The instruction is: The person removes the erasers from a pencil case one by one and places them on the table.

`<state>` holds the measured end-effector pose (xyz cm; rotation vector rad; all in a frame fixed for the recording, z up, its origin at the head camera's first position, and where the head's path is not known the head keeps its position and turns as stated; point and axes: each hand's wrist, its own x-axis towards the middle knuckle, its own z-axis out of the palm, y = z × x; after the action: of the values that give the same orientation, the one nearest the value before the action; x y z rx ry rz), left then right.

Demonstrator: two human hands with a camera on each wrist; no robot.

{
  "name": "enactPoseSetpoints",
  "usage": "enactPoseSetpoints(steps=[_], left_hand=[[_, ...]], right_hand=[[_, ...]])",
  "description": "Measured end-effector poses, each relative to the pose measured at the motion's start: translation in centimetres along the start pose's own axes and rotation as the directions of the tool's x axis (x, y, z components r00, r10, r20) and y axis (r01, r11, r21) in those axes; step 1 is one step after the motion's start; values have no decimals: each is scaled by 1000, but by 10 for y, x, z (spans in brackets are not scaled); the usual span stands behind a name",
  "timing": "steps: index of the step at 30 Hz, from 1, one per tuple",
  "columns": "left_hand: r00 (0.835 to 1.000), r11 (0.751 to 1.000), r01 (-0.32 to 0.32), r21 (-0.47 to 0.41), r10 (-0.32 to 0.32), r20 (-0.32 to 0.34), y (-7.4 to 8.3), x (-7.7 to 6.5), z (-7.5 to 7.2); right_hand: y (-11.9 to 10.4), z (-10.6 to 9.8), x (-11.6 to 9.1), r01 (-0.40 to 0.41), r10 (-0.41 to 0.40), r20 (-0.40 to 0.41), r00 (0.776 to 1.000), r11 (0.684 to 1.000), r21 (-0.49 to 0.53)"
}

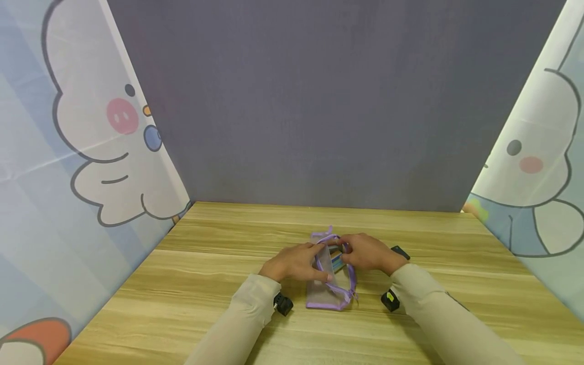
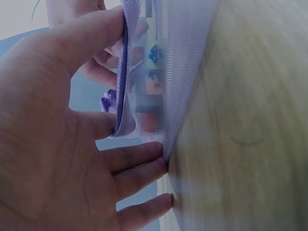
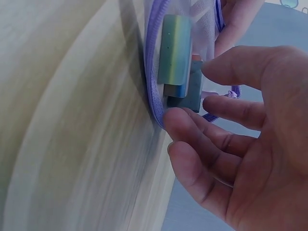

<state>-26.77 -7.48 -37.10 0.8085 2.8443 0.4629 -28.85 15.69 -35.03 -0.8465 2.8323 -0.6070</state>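
A black device (image 1: pixel 390 300) by the right sleeve (image 1: pixel 438 304) bears a yellow-green mark, too small to read. Ahead, toward five o'clock on a wood-grain table (image 1: pixel 205 279), lies a purple-trimmed mesh zip pouch (image 1: pixel 323 299), mouth open. At its nine o'clock, the left hand (image 1: pixel 294 261) spreads its fingers against rim and mesh. At two o'clock, the right hand (image 1: pixel 365 252) is loosely curled, thumb and index parted beside small coloured blocks (image 3: pixel 175 53) inside, gripping none. Beyond, a grey panel (image 1: pixel 292 101) stands at twelve.
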Motion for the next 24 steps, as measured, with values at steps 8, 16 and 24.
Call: enactPoseSetpoints(steps=[8, 16, 24], left_hand=[[1000, 1000, 1, 9, -1, 6, -1, 1, 1], [1000, 999, -2, 40, 2, 6, -1, 2, 2], [1000, 999, 7, 34, -7, 8, 0, 3, 2]], right_hand=[[2, 4, 5, -31, 31, -4, 1000, 999, 12], [1, 5, 6, -1, 1, -26, 1000, 1000, -15], [2, 9, 6, 16, -16, -37, 999, 1000, 17]])
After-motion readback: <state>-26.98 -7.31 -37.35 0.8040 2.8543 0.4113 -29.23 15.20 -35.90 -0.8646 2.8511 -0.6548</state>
